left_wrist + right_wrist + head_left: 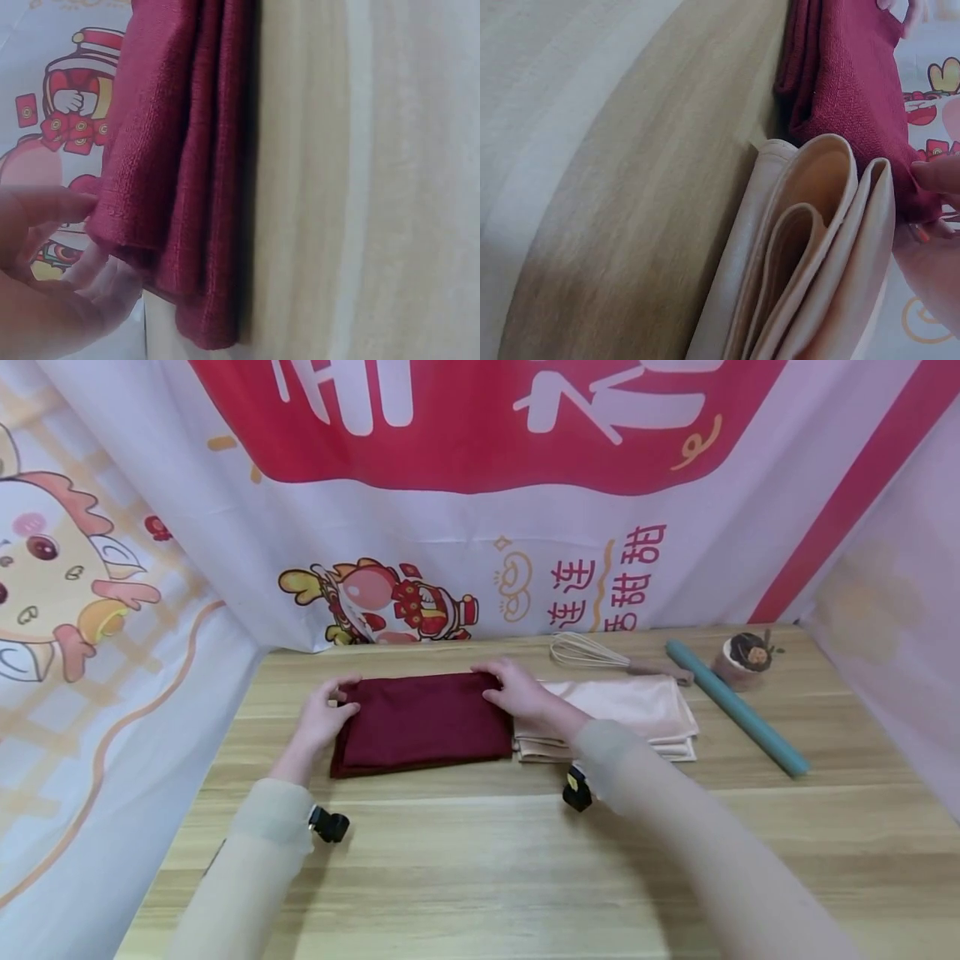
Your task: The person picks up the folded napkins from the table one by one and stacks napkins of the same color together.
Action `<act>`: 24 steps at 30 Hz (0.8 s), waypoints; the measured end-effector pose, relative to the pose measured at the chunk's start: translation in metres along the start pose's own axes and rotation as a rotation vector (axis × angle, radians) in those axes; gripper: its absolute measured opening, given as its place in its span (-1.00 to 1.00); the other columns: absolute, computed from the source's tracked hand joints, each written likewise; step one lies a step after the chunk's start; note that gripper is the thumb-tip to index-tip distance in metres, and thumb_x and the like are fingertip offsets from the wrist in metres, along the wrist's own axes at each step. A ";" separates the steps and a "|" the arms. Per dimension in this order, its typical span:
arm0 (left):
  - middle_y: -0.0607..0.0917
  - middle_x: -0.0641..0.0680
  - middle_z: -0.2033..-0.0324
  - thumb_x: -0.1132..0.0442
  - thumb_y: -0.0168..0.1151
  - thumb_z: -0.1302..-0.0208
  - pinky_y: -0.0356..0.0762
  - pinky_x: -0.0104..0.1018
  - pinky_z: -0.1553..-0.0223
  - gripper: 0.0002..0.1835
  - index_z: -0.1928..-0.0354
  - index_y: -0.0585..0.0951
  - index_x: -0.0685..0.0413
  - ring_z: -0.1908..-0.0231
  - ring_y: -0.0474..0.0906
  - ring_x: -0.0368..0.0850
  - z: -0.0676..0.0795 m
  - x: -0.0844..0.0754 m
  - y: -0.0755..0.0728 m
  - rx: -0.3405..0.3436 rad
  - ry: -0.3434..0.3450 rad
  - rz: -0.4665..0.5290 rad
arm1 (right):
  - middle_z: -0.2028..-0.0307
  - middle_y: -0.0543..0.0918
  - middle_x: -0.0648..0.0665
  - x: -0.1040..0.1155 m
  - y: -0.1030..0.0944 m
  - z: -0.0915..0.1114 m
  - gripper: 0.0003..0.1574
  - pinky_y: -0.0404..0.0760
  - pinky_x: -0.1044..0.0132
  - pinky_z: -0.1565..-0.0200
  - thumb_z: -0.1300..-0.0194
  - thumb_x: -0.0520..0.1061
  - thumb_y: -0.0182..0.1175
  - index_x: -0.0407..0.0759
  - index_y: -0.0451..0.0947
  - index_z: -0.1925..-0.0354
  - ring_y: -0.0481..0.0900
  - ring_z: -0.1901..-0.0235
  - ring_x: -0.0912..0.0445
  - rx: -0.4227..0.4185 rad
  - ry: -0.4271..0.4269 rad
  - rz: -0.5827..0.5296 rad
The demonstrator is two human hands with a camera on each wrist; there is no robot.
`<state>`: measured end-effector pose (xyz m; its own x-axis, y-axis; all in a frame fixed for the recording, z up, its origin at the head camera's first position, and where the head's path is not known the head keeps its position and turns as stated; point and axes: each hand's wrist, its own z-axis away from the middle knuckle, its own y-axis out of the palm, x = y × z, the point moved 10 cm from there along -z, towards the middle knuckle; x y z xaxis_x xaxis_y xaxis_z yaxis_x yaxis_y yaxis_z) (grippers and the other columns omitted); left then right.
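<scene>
A dark red folded cloth (423,722) lies flat on the wooden table, several layers thick. At its far left corner my left hand (322,714) pinches the edge, thumb on the near side and fingers behind, as the left wrist view shows of the cloth (150,150). The far right corner is pinched by my right hand (521,693). In the right wrist view the thumb presses into the red fabric (862,90). Beside it on the right lies a folded pale pink cloth (622,706), its looped layers (810,247) close against the red one, with my right wrist above it.
Behind the pink cloth lies a whisk (592,652) with a brownish handle. Further right are a teal rolling pin or tube (738,706), set diagonally, and a small cup-like dessert ornament (742,660). A printed curtain (480,527) hangs along the table's back edge.
</scene>
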<state>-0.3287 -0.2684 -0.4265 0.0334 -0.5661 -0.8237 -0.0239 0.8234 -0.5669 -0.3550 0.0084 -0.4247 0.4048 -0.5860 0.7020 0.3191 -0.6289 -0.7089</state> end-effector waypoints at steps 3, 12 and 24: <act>0.46 0.39 0.07 0.54 0.10 -0.21 0.36 -0.31 0.23 -0.52 -0.21 0.45 0.28 0.08 0.36 0.14 0.001 0.000 -0.003 -0.025 0.013 -0.021 | -0.24 0.35 -0.34 0.003 -0.002 0.006 -0.38 0.26 0.11 -0.27 -0.30 -0.33 0.14 -0.29 0.32 -0.31 0.27 -0.26 -0.11 0.006 -0.010 0.007; 0.40 0.45 0.01 0.48 0.07 -0.23 0.42 -0.18 0.26 -0.56 -0.18 0.48 0.28 0.21 0.44 0.17 0.023 -0.021 -0.004 -0.032 0.076 -0.154 | -0.40 0.10 -0.33 0.010 -0.009 0.038 -0.21 0.14 0.01 -0.32 -0.29 -0.31 0.16 -0.19 0.13 -0.43 0.12 -0.35 -0.16 0.024 -0.050 0.054; 0.39 0.37 0.00 0.39 0.12 -0.28 0.46 0.05 0.12 -0.58 -0.19 0.50 0.14 0.10 0.46 0.23 0.065 -0.035 0.010 -0.008 0.164 -0.210 | -0.36 0.20 -0.35 0.012 -0.031 0.109 -0.26 0.20 -0.07 -0.28 -0.26 -0.31 0.17 -0.29 0.21 -0.38 0.18 -0.32 -0.22 -0.087 -0.130 0.163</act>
<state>-0.2652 -0.2376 -0.4024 -0.1236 -0.7239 -0.6787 -0.0415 0.6871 -0.7254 -0.2665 0.0768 -0.4012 0.5538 -0.6161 0.5602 0.1680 -0.5763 -0.7998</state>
